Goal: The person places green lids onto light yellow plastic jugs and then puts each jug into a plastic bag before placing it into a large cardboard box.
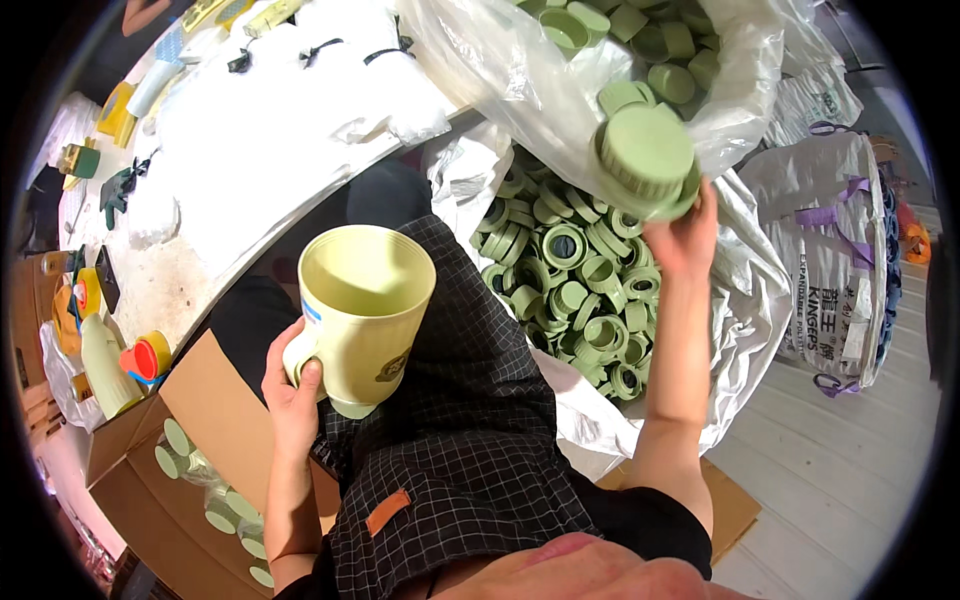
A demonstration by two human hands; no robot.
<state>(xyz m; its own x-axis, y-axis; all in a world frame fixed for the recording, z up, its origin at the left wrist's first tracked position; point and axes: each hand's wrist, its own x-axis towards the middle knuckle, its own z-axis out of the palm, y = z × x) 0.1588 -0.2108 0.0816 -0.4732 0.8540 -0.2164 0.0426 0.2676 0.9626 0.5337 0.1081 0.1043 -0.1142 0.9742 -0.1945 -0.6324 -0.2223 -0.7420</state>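
Observation:
My left hand (290, 385) is closed round the handle of a large pale green mug (355, 320), held upright over my lap. The mug's open top faces me and its inside looks bare; a small dark print is on its lower side. My right hand (683, 238) grips a green screw lid (648, 150) with a ribbed edge, smeared by motion. The lid is in the air between a clear plastic bag (480, 50) of green caps and a white sack (745, 260) full of green lids (600, 335), some with dark centres.
A white-covered table (235, 200) with tied white bags (390, 105) lies to the left. At lower left stands an open cardboard box (135, 500) holding wrapped green items (225, 505). A pale green bottle (108, 365) is by it. On the right is a woven sack (815, 270) with purple ties.

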